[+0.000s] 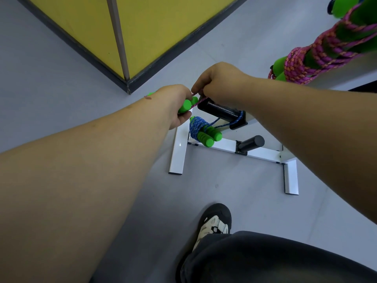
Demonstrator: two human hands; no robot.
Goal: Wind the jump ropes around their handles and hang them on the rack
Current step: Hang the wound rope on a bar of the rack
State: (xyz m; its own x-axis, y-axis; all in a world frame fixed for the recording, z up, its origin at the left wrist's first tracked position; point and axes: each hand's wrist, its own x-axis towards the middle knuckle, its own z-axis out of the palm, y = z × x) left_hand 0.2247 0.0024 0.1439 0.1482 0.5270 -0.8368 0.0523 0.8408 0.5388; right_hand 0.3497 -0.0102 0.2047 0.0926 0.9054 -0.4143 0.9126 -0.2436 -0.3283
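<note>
Head view, left hand [175,105] fingers gripping green handles [187,105], right hand [216,82] fingers pinching pink rope [199,99] above rack peg [220,111]

Blue-roped green handles [206,135] hang from rack [179,152] peg [221,111].

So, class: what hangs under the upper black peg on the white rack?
Under the upper black peg hangs a blue rope bundle wound around green handles, its loop over the peg. The right hand covers the peg's far end.
</note>
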